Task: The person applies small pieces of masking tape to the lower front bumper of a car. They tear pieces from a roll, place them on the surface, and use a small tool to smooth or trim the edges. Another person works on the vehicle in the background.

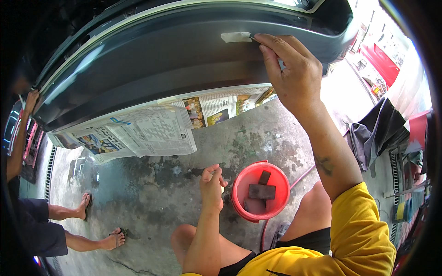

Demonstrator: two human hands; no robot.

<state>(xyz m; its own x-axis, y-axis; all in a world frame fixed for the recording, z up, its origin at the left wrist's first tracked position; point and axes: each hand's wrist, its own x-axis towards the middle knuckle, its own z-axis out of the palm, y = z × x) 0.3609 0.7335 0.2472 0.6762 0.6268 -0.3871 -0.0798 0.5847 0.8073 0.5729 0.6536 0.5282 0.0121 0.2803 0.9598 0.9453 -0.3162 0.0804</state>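
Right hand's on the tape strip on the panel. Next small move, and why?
Probably press the loose end flat. The right hand has its fingertips at the right end of the masking tape strip on the dark car panel, above the newspaper hung along its lower edge. The left hand is closed near the red bucket, so not helping.

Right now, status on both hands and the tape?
Right hand pressing masking tape onto dark car panel. Left hand loosely closed beside red bucket. Newspaper hangs below.

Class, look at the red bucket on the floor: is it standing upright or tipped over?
Upright. The red bucket stands on the concrete floor, its round mouth facing up, with dark blocks lying inside.
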